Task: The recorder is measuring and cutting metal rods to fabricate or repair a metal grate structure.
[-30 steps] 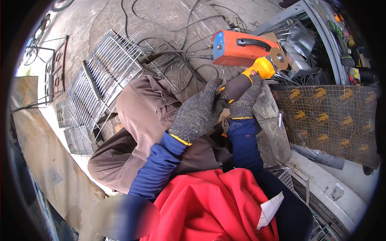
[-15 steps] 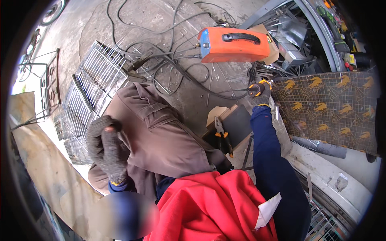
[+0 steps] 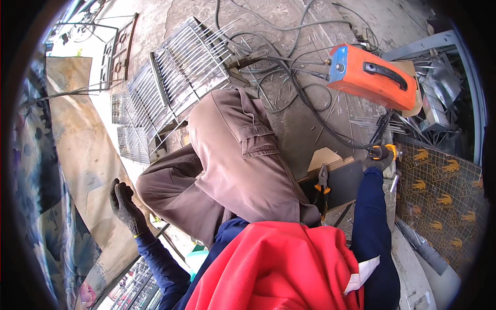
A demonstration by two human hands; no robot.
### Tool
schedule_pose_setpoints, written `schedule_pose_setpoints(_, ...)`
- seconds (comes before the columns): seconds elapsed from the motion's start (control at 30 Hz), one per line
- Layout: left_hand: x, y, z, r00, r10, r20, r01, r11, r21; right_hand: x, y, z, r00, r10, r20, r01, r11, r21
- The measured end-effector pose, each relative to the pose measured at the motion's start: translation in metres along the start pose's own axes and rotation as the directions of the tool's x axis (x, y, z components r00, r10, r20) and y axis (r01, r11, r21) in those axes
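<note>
My left hand [image 3: 126,207], in a dark grey knit glove, is held out to the left beside my bent knee. Its fingers are stretched out and nothing shows in them. My right hand [image 3: 378,163], also gloved, reaches forward on the right. It is closed around an orange-and-black tool [image 3: 390,152] whose exact kind I cannot make out, with a thick black cable [image 3: 338,133] running up to it. Between my leg and right arm, pliers [image 3: 322,190] with black-and-orange handles lie on a dark flat board [image 3: 342,181].
An orange welding machine [image 3: 374,77] with a black handle stands ahead on the right, with cables across the concrete floor. A metal bar grating [image 3: 181,67] lies ahead left. Scrap metal [image 3: 439,98] is piled at the right, beside a dark patterned panel [image 3: 439,199].
My left hand has swung away from my leg, outward to the left, and its fingers have straightened. The view has turned leftward. My right hand still grips the tool.
</note>
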State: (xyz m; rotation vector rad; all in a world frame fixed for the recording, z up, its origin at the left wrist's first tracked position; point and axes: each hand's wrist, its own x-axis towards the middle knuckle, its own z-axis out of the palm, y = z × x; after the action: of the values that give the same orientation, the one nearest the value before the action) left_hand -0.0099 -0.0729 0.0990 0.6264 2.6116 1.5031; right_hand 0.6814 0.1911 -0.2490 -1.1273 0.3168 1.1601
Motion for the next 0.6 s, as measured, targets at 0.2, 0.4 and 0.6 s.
schedule_pose_setpoints(0.2, -0.004, -0.007, 0.014, 0.999, 0.014, 0.038, -0.017, 0.998, 0.057, 0.006, 0.002, -0.012, 0.992, 0.12, -0.039, -0.126, 0.943, -0.309)
schedule_pose_setpoints(0.4, 0.0, -0.022, 0.021, 0.989, -0.111, 0.101, 0.111, 0.994, 0.006, 0.03, 0.015, -0.019, 0.987, -0.109, -0.115, 0.044, 0.885, -0.463)
schedule_pose_setpoints(0.6, -0.005, -0.025, 0.026, 0.98, -0.084, 0.183, 0.055, 0.986, 0.158, 0.063, 0.006, -0.038, 0.995, -0.094, -0.038, 0.054, 0.806, -0.589)
